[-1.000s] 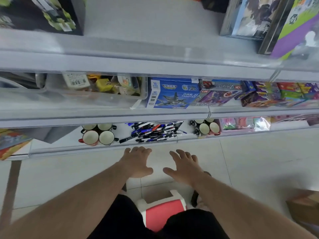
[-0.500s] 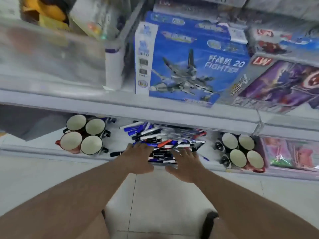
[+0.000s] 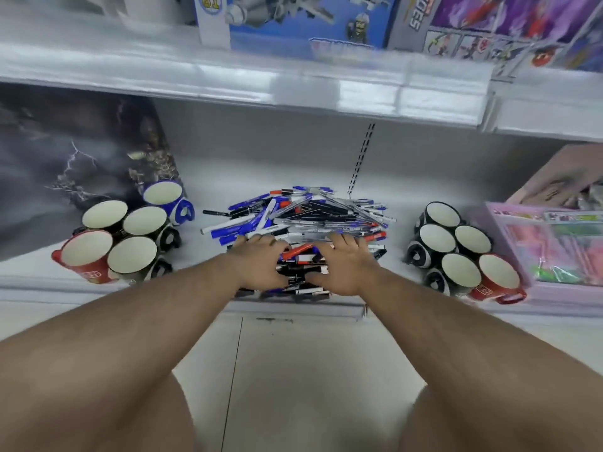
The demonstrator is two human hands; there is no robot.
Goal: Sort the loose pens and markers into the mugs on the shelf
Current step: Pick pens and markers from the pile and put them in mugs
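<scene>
A heap of blue, black and red pens and markers lies in the middle of the bottom shelf. My left hand and my right hand rest palm-down on the near part of the heap, fingers spread and fairly straight; neither visibly holds a pen. Left of the heap stands a cluster of empty mugs: a red one, black ones and a blue one. Right of the heap stand several black mugs and a red mug.
A dark box with lightning art stands behind the left mugs. A pink packaged toy sits at the far right. The shelf above overhangs, carrying a blue toy box and a purple box. Tiled floor lies below.
The view has dropped and moved closer to the bottom shelf. Both hands have reached forward from above the floor onto the pen heap.
</scene>
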